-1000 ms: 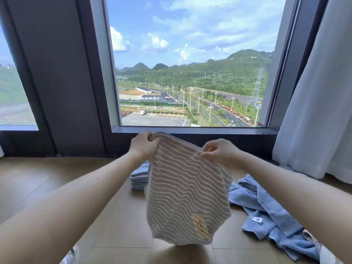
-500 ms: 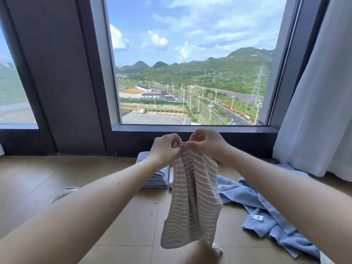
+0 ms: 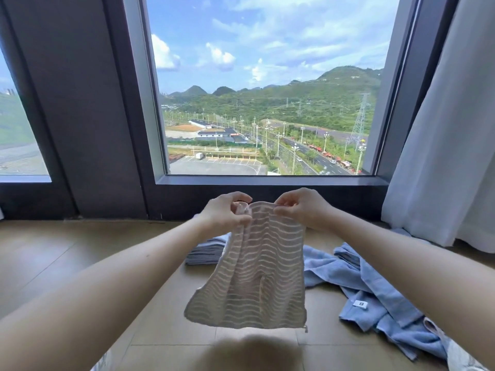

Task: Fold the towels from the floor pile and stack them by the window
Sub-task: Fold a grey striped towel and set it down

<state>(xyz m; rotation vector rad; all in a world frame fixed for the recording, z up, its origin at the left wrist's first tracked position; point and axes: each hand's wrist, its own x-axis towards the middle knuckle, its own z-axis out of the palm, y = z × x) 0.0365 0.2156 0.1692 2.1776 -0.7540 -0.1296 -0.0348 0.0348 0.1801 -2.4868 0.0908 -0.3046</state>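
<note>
Striped towel held up by both hands before the window.
Both forearms extend forward, hands raised and close together. The left hand grip pinches the upper left corner between thumb and curled fingers; the right hand grip pinches the upper right edge. The towel hangs above the floor, in front of the stack of folded towels. Loose blue towels lie to the right.

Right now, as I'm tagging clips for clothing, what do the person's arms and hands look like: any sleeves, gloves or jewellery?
Both are bare. The left hand and right hand wear no gloves, and no rings show. The left forearm and right forearm show no sleeve, watch or bracelet up to the frame edge.
</note>
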